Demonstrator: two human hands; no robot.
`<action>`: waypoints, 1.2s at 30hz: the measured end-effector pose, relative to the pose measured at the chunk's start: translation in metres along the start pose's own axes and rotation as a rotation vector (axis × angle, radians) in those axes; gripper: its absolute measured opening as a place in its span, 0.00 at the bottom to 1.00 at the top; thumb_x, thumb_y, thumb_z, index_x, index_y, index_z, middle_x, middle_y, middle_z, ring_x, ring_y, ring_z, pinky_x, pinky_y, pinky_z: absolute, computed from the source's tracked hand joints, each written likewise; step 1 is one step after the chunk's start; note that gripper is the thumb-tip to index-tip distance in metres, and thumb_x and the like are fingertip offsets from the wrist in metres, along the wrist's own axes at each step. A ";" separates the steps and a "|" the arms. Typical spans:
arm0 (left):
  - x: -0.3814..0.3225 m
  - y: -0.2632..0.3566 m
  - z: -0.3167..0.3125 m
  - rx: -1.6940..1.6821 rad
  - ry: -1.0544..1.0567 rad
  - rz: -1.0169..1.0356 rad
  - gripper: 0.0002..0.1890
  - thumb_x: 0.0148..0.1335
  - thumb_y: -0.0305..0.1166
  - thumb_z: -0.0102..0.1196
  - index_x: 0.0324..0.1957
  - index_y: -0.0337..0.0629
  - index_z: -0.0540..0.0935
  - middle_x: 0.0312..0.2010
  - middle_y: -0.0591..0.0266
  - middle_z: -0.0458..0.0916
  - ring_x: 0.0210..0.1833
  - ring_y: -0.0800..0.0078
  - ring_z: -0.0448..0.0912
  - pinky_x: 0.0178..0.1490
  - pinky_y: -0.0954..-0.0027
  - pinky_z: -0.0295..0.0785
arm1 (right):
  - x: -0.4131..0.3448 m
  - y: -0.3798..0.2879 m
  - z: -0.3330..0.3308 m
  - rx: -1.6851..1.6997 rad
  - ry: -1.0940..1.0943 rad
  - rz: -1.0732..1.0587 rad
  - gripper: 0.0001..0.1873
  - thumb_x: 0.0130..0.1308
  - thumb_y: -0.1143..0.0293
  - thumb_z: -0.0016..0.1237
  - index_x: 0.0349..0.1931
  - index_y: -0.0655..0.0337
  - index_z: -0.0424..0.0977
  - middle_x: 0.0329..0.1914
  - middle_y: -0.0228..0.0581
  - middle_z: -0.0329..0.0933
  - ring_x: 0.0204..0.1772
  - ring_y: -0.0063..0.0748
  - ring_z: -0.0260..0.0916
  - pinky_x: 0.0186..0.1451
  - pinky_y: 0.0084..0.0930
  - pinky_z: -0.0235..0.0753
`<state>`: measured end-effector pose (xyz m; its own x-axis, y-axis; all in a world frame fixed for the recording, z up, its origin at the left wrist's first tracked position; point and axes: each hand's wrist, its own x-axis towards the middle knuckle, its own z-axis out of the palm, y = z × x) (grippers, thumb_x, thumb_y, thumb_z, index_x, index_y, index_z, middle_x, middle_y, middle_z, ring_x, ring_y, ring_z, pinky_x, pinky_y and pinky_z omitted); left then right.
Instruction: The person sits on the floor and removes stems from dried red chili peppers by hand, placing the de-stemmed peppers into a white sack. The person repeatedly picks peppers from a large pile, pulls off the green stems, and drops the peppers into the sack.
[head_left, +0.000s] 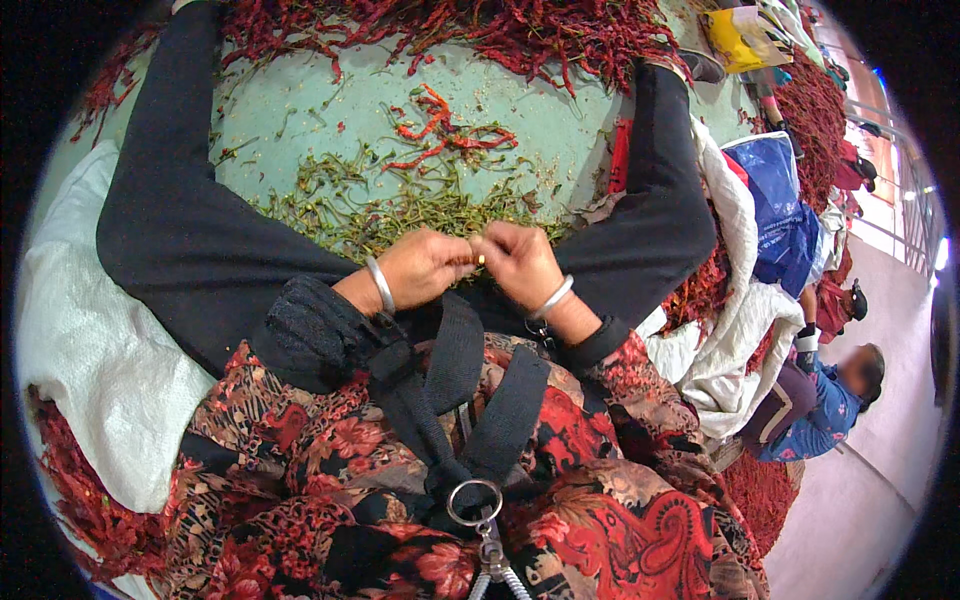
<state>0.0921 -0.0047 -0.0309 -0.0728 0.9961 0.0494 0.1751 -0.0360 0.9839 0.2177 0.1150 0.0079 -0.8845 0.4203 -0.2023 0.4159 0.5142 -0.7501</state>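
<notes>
My left hand (424, 268) and my right hand (517, 262) meet in front of my lap, fingertips bent together and partly blurred. A tiny pale yellowish bit shows between them; whether either hand grips anything larger cannot be seen. Just beyond the hands lies a heap of green chilli stems (375, 221) on the pale green floor. A few bright red dried chillies (450, 139) lie past the stems, apart from the large pile of dark red dried chillies (525, 30) at the top of the view.
My legs are spread on both sides of the stems. White woven sacks (97, 300) with red chillies lie at left and right. A blue plastic bag (776, 202) and a yellow bag (739, 37) are at the right. A person in blue (817, 420) sits farther right, near more chilli heaps.
</notes>
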 end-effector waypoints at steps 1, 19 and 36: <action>-0.002 0.002 0.004 0.018 -0.027 0.050 0.05 0.53 0.28 0.50 0.27 0.36 0.71 0.19 0.51 0.69 0.23 0.63 0.71 0.29 0.67 0.66 | -0.006 0.003 -0.001 -0.055 0.009 -0.072 0.11 0.54 0.68 0.47 0.17 0.65 0.68 0.13 0.49 0.64 0.15 0.37 0.60 0.21 0.30 0.63; 0.019 -0.031 -0.036 -1.128 0.596 -0.473 0.06 0.55 0.31 0.54 0.32 0.42 0.73 0.14 0.78 0.61 0.11 0.89 0.56 0.13 0.82 0.52 | 0.126 0.072 -0.020 -0.799 -0.083 -0.069 0.09 0.48 0.68 0.52 0.31 0.57 0.72 0.31 0.44 0.69 0.32 0.48 0.70 0.31 0.38 0.68; 0.017 -0.019 -0.019 -0.502 0.532 -0.377 0.10 0.58 0.31 0.49 0.23 0.38 0.73 0.17 0.66 0.73 0.20 0.80 0.69 0.25 0.75 0.65 | 0.070 -0.017 0.004 0.369 0.054 0.136 0.11 0.55 0.67 0.53 0.27 0.68 0.73 0.20 0.28 0.71 0.25 0.13 0.62 0.25 0.14 0.62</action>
<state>0.0688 0.0112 -0.0457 -0.5165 0.7820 -0.3487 -0.4044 0.1362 0.9044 0.1479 0.1331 0.0036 -0.8105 0.5094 -0.2893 0.4156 0.1521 -0.8967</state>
